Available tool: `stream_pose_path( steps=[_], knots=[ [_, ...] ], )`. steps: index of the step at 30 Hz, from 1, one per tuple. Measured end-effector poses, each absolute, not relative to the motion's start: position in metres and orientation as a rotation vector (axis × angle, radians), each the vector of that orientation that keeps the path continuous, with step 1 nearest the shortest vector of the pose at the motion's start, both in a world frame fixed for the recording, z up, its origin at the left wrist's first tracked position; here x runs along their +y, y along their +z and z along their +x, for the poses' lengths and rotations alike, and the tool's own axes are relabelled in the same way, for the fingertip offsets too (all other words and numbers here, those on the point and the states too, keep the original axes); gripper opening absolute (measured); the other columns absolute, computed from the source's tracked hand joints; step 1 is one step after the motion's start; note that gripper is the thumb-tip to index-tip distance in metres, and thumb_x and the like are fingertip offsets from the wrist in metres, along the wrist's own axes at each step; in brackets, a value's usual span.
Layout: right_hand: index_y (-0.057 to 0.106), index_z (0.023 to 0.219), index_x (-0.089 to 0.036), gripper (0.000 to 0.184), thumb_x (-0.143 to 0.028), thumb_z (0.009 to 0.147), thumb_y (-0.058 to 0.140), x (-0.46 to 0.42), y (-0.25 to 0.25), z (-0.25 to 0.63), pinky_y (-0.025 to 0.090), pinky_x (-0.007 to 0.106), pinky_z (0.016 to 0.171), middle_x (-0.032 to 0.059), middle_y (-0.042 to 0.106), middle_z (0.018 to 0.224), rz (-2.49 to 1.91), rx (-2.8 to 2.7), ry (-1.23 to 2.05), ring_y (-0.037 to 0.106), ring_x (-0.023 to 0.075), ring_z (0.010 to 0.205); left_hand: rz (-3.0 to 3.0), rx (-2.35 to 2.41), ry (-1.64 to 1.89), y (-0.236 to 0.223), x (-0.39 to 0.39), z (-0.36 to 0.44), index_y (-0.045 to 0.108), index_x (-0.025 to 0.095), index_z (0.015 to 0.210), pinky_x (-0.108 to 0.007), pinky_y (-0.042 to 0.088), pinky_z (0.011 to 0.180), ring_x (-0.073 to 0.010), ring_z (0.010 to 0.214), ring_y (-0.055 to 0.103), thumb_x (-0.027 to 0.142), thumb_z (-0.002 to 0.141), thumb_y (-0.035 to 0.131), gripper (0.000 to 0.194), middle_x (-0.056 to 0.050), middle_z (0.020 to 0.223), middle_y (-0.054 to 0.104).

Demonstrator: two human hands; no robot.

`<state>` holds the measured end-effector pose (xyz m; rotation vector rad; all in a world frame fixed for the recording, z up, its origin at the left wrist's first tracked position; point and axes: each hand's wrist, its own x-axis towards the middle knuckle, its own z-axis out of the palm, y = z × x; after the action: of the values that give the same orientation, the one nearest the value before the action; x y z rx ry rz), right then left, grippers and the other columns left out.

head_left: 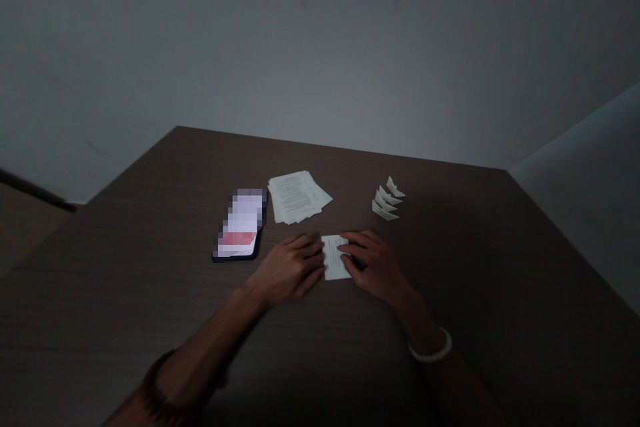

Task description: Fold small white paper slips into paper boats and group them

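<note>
A folded sheet of printed paper [335,257] is pinned to the dark wood-grain tabletop [450,247] between the left hand [295,270] and the right hand [373,265]. Both hands are kept half-curled, with the fingers [357,247] pressed onto opposite edges of the sheet. A smartphone [240,223] is laid near the left hand (its screen is pixelated), just beside a loose stack of printed pages [299,197]. A cluster of small folded paper shapes [386,200] is set beyond the right hand. A white beaded bracelet [431,347] is worn on the right wrist.
</note>
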<state>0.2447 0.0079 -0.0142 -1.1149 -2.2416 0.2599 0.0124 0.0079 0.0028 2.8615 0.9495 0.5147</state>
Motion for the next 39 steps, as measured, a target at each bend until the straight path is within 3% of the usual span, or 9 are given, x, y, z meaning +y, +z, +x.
stream_pose_path(
  steps=[24, 39],
  knots=[
    [0.07, 0.101, -0.021, 0.019, -0.015, 0.085, 0.06, 0.0072, -0.0136, 0.2425, 0.05, 0.042, 0.093, 0.0068, 0.066, 0.117, -1.147, -2.277, 0.287, 0.057, 0.0233, 0.104, 2.858, 1.038, 0.561, -0.0058, 0.0071, 0.0147, 0.066, 0.014, 0.11, -0.048, 0.049, 0.092, -0.0305, 0.111, 0.057, 0.042, 0.094, 0.052, 0.036, -0.011, 0.122, 0.065],
    [0.07, 0.103, -0.02, 0.02, -0.015, 0.087, 0.058, 0.0078, -0.0134, 0.2427, 0.052, 0.041, 0.094, 0.0085, 0.065, 0.118, -1.089, -2.274, 0.341, 0.056, 0.023, 0.108, 2.835, 1.035, 0.516, -0.005, 0.009, 0.0131, 0.065, 0.013, 0.115, -0.047, 0.049, 0.095, -0.0299, 0.115, 0.057, 0.044, 0.094, 0.053, 0.039, -0.012, 0.125, 0.064]
  ],
)
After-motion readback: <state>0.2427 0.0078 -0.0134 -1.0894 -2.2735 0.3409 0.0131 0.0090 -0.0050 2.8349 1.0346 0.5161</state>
